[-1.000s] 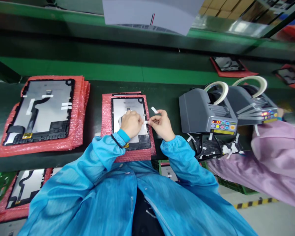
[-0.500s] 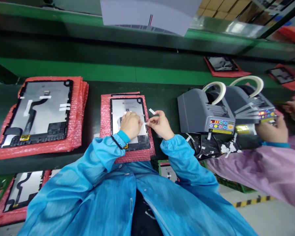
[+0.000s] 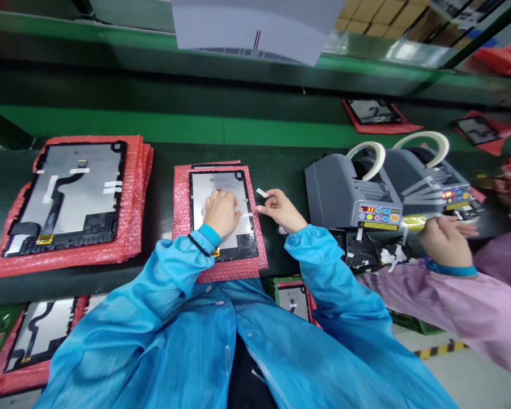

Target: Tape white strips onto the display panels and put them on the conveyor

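A tablet screen panel (image 3: 202, 196) with a black frame and silver back lies on red bubble wrap (image 3: 181, 210) in front of me. My left hand (image 3: 221, 213) rests on the panel's middle, fingers bent down against it and thumb apart; it covers part of the back. Just off the panel's right edge, my right hand (image 3: 283, 210) pinches a short white tape strip (image 3: 262, 193) that sticks out beyond the fingers. Another white piece of tape (image 3: 247, 215) lies across the panel's right border, close to my left thumb.
Left stands a stack of bubble wrap (image 3: 132, 227) topped by a larger-looking panel (image 3: 74, 193). Two grey tape dispensers (image 3: 336, 193) with tape rolls stand right. A co-worker's hand (image 3: 447, 241) is beside them. More panels lie on the back ledge and in crates below.
My right hand has drawn slightly right, away from the tape piece on the panel's border, keeping the other strip. My left hand has barely moved. The co-worker's hand has moved left and down.
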The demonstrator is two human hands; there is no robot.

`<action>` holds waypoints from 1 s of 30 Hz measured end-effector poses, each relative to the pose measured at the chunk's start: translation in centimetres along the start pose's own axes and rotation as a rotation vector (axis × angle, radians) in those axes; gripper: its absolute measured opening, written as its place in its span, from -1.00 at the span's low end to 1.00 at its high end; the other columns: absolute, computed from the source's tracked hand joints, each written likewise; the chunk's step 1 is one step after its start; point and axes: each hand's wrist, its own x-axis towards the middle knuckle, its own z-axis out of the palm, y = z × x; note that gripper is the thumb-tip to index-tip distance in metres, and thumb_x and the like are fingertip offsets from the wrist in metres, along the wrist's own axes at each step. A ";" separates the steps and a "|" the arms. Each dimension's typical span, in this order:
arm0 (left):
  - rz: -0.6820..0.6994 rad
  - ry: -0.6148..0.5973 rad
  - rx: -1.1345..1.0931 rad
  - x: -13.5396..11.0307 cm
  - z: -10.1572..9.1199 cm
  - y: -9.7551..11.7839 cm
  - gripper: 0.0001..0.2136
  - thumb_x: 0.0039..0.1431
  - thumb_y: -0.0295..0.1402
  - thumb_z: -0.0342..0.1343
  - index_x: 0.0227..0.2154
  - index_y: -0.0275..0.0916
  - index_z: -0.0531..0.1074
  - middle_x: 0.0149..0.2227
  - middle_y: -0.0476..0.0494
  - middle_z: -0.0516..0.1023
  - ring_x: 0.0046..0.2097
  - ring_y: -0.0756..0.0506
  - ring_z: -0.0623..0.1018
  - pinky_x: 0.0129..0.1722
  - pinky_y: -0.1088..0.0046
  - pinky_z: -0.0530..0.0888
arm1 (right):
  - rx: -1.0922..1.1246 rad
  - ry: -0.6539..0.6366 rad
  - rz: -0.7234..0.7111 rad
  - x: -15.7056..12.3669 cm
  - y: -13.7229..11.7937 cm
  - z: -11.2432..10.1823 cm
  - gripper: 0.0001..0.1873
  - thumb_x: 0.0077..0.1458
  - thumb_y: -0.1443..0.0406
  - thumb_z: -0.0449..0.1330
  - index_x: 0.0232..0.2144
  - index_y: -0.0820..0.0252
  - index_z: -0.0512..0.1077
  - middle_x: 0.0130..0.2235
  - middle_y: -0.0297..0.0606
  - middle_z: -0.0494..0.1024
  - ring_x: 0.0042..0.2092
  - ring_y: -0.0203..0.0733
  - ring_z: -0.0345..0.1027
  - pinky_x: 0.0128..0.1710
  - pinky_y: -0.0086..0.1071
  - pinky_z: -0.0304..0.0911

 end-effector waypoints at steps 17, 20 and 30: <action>0.160 -0.083 -0.212 1.8 -0.4 -1.7 -0.81 0.18 -0.31 0.03 -0.50 -0.26 0.41 -0.47 -0.06 0.44 -0.35 -0.06 0.40 -0.21 0.35 0.35 | -0.194 -0.070 -0.179 -0.9 -1.9 -0.2 -0.74 0.02 0.10 0.18 -0.39 0.18 0.40 -0.41 -0.30 0.47 -0.38 -0.24 0.30 -0.31 -0.33 0.23; 0.125 -0.094 -0.181 1.8 -0.1 -1.4 -0.80 0.18 -0.31 0.04 -0.51 -0.26 0.41 -0.45 -0.09 0.47 -0.32 -0.09 0.42 -0.19 0.31 0.35 | -0.235 -0.078 -0.221 -0.5 -1.4 0.2 -0.81 0.03 0.16 0.17 -0.46 0.16 0.36 -0.45 -0.33 0.43 -0.39 -0.25 0.26 -0.31 -0.35 0.20; 0.042 -0.048 0.082 1.1 0.5 0.3 -0.78 0.21 -0.31 0.02 -0.48 -0.27 0.44 -0.25 -0.31 0.51 -0.07 -0.31 0.38 -0.11 0.11 0.29 | -0.477 0.002 -0.313 0.7 0.3 1.2 -0.86 0.02 0.37 0.14 -0.55 0.14 0.28 -0.43 -0.29 0.37 -0.30 -0.16 0.25 -0.13 -0.23 0.17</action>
